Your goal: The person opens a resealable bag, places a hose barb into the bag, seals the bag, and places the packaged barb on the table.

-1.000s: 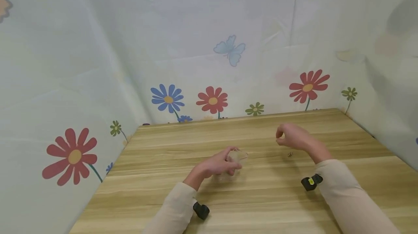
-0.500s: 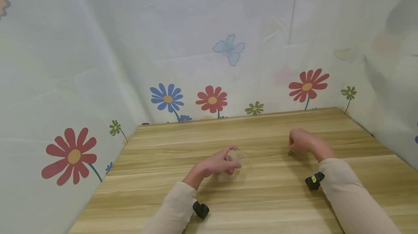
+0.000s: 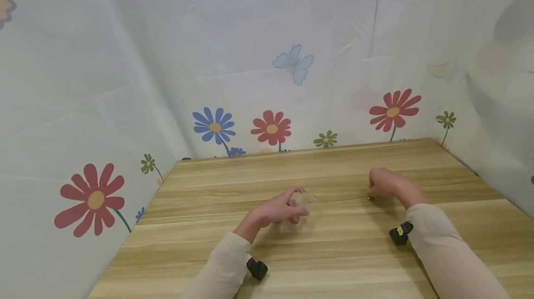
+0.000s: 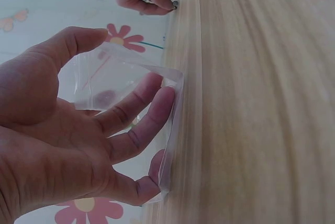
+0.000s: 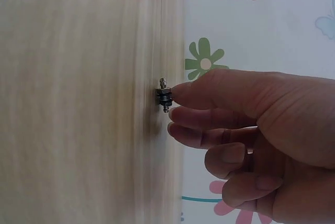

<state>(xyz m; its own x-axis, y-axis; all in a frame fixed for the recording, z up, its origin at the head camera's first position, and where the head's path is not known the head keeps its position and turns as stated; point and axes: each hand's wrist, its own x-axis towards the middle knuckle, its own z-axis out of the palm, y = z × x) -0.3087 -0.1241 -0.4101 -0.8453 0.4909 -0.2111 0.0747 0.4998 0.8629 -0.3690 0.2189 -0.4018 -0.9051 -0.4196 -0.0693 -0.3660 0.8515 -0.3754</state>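
Metal part (image 5: 164, 96), right of box (image 3: 309, 200), is probably best pinched mid-body; left hand (image 3: 273, 210) grips box, right hand (image 3: 385, 182) touches metal part, can't tell if pinched.

At the right hand's (image 5: 277, 130) fingertips, small, dark-and-silvery, ridged hardware (image 5: 164, 96) looks like shiny metal. The left hand (image 4: 68, 135) holds a clear, boxy, smooth, glossy plastic container (image 4: 97, 80). Beneath both, the pale-brown, streaked tabletop (image 3: 333, 257) looks like smooth wood.

Left hand (image 3: 277, 209) on container (image 3: 308, 198), right hand (image 3: 387, 182) at tiny part (image 3: 369, 198)
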